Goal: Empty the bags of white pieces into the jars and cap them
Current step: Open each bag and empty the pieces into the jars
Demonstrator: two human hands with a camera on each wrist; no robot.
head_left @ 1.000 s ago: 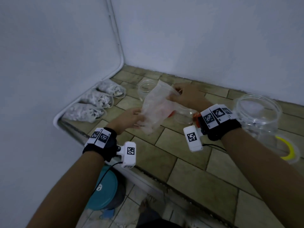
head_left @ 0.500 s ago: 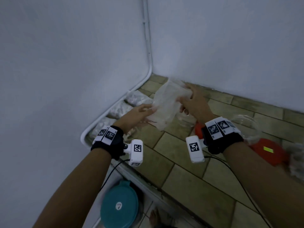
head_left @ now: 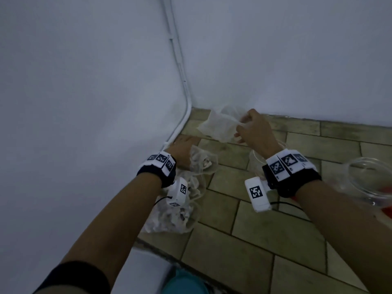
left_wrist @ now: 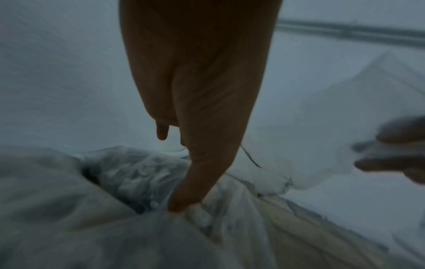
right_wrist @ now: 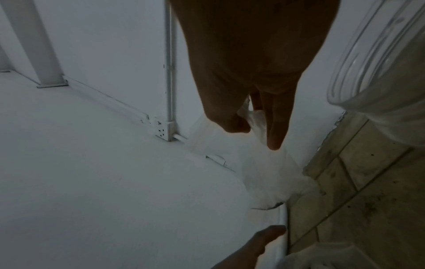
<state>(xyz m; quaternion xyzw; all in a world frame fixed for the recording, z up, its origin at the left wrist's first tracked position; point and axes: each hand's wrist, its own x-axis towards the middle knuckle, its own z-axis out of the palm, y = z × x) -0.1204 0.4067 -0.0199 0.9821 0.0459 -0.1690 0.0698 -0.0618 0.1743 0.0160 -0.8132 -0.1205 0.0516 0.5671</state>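
In wall (head_left: 84, 81) corner: right hand (head_left: 252, 132) pinches bag (head_left: 218, 128) over counter (head_left: 254, 240).

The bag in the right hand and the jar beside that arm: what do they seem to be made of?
The bag looks like thin, cloudy plastic film; it is creased and limp in the right hand. The jar is clear and glossy with a ridged neck, likely plastic, though glass is possible.
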